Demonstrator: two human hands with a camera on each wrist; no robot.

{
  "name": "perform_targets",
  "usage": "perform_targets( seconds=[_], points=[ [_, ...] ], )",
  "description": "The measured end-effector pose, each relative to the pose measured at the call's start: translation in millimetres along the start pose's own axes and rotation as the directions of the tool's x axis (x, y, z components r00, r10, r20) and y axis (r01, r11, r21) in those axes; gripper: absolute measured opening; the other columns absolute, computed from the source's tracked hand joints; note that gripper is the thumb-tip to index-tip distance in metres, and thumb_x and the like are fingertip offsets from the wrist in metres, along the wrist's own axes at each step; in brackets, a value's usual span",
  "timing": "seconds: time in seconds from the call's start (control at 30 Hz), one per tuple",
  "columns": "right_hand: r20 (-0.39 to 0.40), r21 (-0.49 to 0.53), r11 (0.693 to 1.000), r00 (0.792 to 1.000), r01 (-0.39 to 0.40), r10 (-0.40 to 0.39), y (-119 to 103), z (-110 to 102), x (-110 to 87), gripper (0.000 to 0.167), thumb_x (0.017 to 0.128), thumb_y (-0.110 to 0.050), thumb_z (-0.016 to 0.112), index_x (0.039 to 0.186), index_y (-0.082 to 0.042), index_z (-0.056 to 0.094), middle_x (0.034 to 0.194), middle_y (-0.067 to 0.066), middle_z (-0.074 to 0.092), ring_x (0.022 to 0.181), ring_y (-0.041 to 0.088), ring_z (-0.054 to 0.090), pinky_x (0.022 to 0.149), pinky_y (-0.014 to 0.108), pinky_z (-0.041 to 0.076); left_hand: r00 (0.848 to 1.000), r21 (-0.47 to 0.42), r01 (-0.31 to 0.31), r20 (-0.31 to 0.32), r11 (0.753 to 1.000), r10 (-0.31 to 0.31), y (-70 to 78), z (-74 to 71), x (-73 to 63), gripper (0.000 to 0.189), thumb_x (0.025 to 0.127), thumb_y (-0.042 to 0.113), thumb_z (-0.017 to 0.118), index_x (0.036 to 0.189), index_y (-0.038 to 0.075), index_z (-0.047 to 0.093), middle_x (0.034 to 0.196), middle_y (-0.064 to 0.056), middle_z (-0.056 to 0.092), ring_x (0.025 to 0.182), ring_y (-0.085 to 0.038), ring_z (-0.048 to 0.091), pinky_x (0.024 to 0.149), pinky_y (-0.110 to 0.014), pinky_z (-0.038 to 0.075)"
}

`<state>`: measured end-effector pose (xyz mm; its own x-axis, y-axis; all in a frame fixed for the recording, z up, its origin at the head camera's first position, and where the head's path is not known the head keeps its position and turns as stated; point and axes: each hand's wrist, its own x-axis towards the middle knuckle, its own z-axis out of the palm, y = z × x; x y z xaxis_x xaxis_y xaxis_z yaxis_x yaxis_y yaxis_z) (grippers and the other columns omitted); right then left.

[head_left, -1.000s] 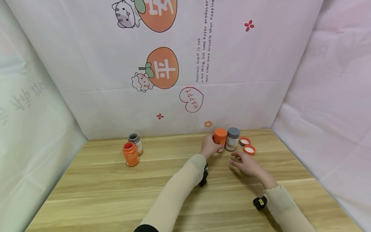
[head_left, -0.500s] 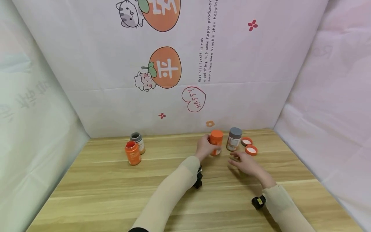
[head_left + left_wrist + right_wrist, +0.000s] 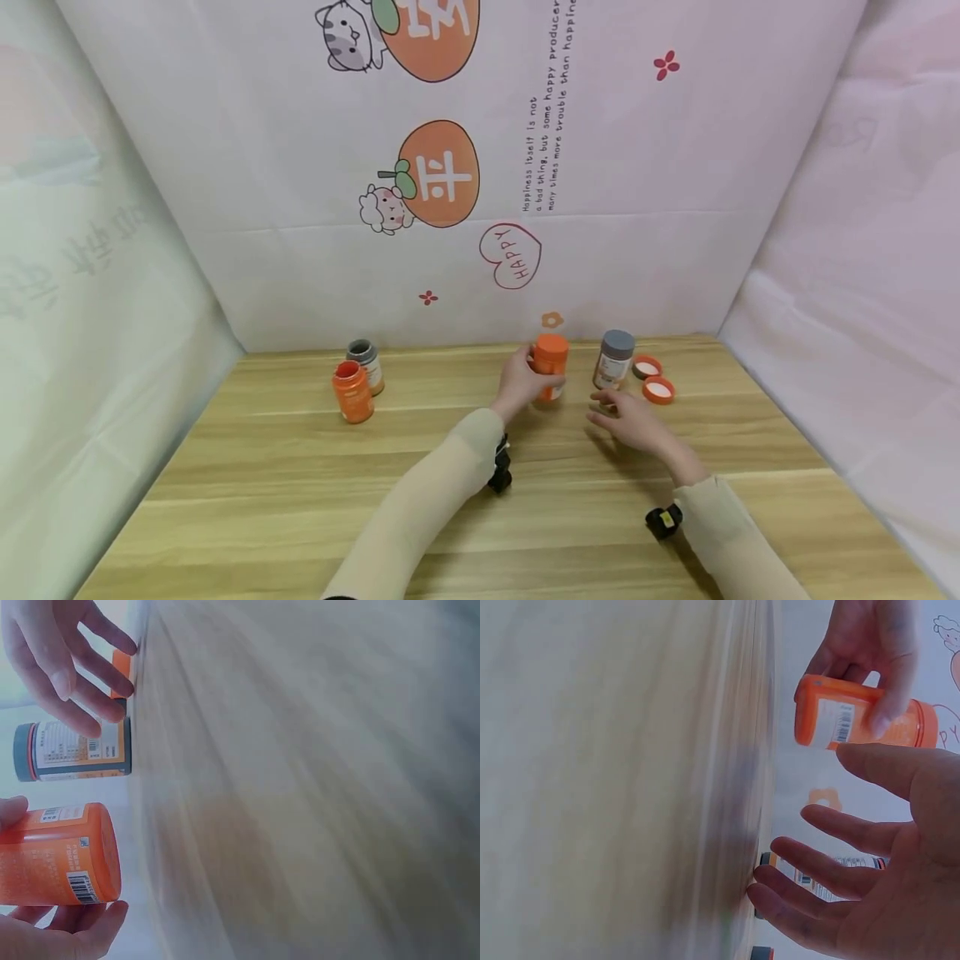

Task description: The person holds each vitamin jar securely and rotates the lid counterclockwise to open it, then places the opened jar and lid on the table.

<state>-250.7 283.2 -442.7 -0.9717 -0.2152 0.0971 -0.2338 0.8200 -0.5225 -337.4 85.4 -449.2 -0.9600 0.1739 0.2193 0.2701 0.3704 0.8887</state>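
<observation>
Head view: the left hand (image 3: pixel 517 385) is gripping an orange capped bottle (image 3: pixel 550 367), with the fingers curling round its body. The bottle is standing upright and is being held just clear of the table (image 3: pixel 300 500), as the right wrist view shows a gap under its base. The bottle is sitting near the back edge of the table, left of a grey-capped bottle (image 3: pixel 614 360).

The right hand (image 3: pixel 628 420) is hovering over the table with its fingers spread and relaxed, holding nothing. Its fingertips are lying just in front of the grey-capped bottle; whether they are touching it cannot be told.

2 orange lids (image 3: pixel 652 379) are lying inside-up just right of the grey-capped bottle, near each other. At the left of the table, 2 uncapped bottles are standing close together: an orange open bottle (image 3: pixel 352 392) in front and a grey-rimmed open bottle (image 3: pixel 366 365) behind it. Both are well apart from the hands.

Left wrist view: the thumb and fingers are enclosing the orange capped bottle (image 3: pixel 60 855), and its barcode label is facing the camera.
</observation>
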Motion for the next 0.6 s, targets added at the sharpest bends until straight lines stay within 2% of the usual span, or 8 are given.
perform_targets(
  seconds=[0.2, 0.43, 0.6],
  points=[
    [0.015, 0.027, 1.000, 1.000, -0.006, 0.006, -3, 1, 2.3, 0.045, 0.095, -0.027, 0.056, 0.128, 0.004, 0.053, 0.124, 0.027, 0.058, 0.110, 0.040, 0.058, 0.090, 0.053, 0.047, 1.000, -0.008, -0.004, 0.010, 1.000, 0.005, 1.3, -10.1, -5.3, 0.044, 0.070, 0.024, 0.084, 0.102, 0.014, 0.055, 0.097, 0.000, 0.063, 0.087, -0.014, 0.060, 0.079, -0.032, 0.051],
    [0.020, 0.055, 0.998, 1.000, -0.016, 0.015, -8, 4, 5.0, 0.046, 0.095, -0.028, 0.055, 0.129, 0.003, 0.052, 0.126, 0.025, 0.057, 0.111, 0.040, 0.057, 0.091, 0.053, 0.047, 1.000, -0.033, -0.023, 0.015, 0.999, 0.024, 3.6, -20.4, -13.9, 0.043, 0.071, 0.027, 0.083, 0.101, 0.014, 0.055, 0.097, -0.001, 0.064, 0.084, -0.014, 0.061, 0.074, -0.032, 0.051],
    [0.015, 0.055, 0.998, 1.000, -0.007, 0.006, -12, 6, 7.7, 0.045, 0.095, -0.027, 0.056, 0.128, 0.003, 0.052, 0.125, 0.025, 0.057, 0.110, 0.040, 0.058, 0.090, 0.052, 0.047, 1.000, -0.033, -0.024, 0.015, 0.999, 0.025, 3.8, -27.5, -20.3, 0.042, 0.072, 0.027, 0.082, 0.102, 0.016, 0.056, 0.099, -0.001, 0.064, 0.086, -0.013, 0.061, 0.075, -0.031, 0.051]
  ],
)
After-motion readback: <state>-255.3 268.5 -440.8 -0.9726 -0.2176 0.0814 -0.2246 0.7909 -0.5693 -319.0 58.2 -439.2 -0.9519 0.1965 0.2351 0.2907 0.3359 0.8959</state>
